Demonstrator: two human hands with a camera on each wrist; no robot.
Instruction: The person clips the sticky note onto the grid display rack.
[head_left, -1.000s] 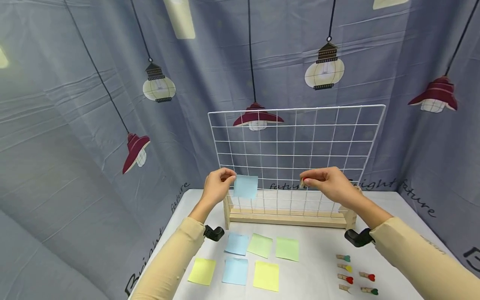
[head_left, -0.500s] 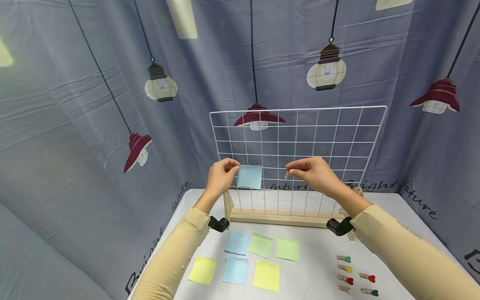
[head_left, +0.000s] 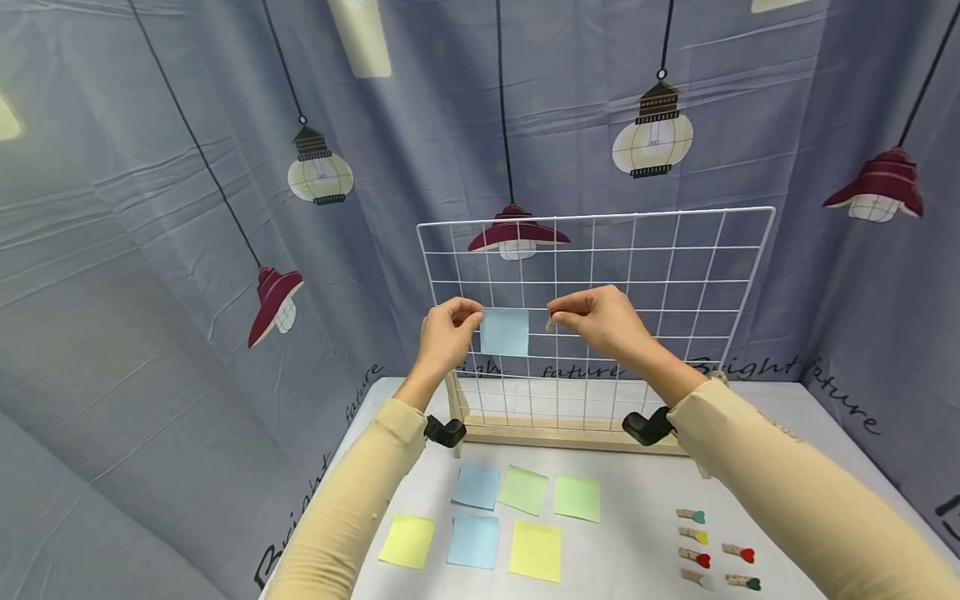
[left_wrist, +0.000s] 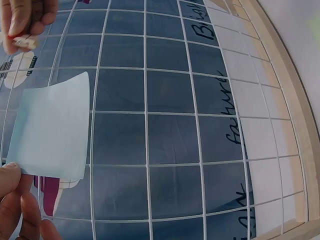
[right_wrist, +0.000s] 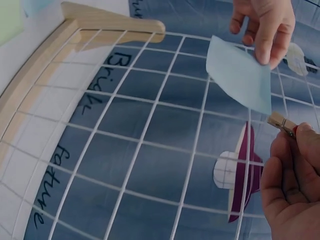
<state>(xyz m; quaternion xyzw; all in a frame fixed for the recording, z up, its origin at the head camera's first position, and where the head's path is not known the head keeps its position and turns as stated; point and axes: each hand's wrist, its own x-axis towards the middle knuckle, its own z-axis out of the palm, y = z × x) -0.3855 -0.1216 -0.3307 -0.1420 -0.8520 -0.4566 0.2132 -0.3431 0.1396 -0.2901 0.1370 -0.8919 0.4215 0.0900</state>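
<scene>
My left hand [head_left: 444, 333] pinches a light blue sticky note [head_left: 505, 332] by its left edge, up against the white wire grid [head_left: 630, 283]. To the right of the note, my right hand [head_left: 604, 323] pinches a small wooden clothespin [right_wrist: 282, 123] with a bit of red at the thumb. In the right wrist view the clothespin's tip lies close to the note's corner; whether they touch I cannot tell. The left wrist view has the note [left_wrist: 52, 131] slightly curved in front of the wires.
On the white table lie two blue notes [head_left: 473, 542], two green notes [head_left: 577, 498] and two yellow notes [head_left: 535, 552]. Several heart-topped clothespins [head_left: 693, 559] lie at the right. A wooden base [head_left: 570, 437] carries the grid, with a lamp-print curtain [head_left: 375, 275] behind.
Both hands have risen along the grid. The left hand moved slightly right with the blue note, and the right hand came left with the clothespin, nearer to the note.
</scene>
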